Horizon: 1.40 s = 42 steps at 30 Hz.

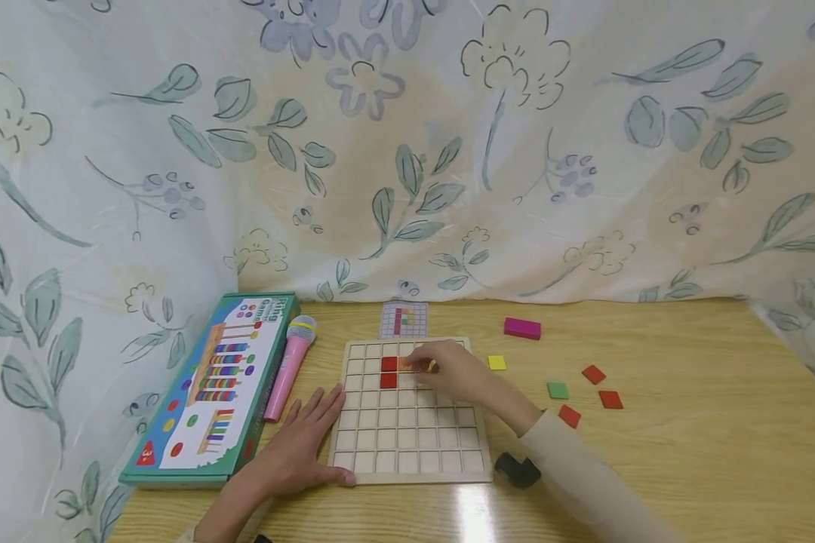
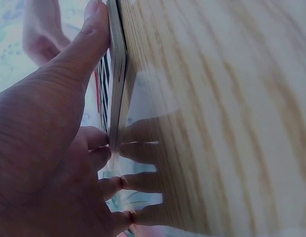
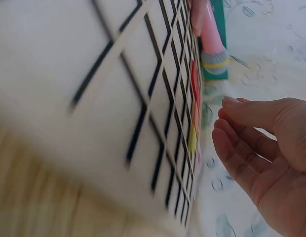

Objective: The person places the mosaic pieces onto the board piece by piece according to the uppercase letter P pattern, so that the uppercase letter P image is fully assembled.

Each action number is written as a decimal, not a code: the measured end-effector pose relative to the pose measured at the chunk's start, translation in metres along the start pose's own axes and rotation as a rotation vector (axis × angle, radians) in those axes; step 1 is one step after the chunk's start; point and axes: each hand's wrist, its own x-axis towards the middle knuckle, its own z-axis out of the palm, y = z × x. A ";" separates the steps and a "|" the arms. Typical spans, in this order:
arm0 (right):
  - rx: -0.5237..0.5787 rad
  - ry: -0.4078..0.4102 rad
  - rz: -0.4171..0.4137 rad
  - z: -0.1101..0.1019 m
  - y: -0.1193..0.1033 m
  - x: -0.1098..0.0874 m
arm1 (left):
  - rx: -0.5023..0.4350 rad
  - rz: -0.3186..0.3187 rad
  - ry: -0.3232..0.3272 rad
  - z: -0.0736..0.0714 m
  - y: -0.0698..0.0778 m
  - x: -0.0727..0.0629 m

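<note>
A square wooden grid board [image 1: 386, 439] lies on the table. My left hand [image 1: 299, 450] rests along its left side with fingers spread, the thumb at the near left corner; in the left wrist view the thumb [image 2: 86, 42] lies against the board's edge. Two red tiles [image 1: 389, 380] sit in the grid, one behind the other, with an orange tile [image 1: 405, 364] beside the far one. Over this spot is my right hand [image 1: 451, 369], fingers loosely bent, thumb near the index finger. In the right wrist view no tile shows at its fingertips; a yellow tile [image 3: 192, 140] is on the board.
A pattern card [image 1: 414, 320] lies behind the board. Left of the board are a pink toy microphone [image 1: 290, 369] and a game box [image 1: 224, 385]. To the right lie a magenta block [image 1: 522, 328], a yellow tile [image 1: 496, 363], a green tile [image 1: 558, 390] and several red tiles [image 1: 610, 400].
</note>
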 end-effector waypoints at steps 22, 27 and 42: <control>-0.154 0.247 0.302 -0.105 0.110 -0.140 | -0.010 -0.009 0.002 -0.001 -0.001 -0.002; -0.194 0.277 0.374 -0.107 0.120 -0.158 | -0.006 -0.001 0.008 -0.001 -0.001 -0.002; -0.176 0.269 0.401 -0.106 0.121 -0.163 | -0.021 -0.010 0.002 0.001 0.001 -0.001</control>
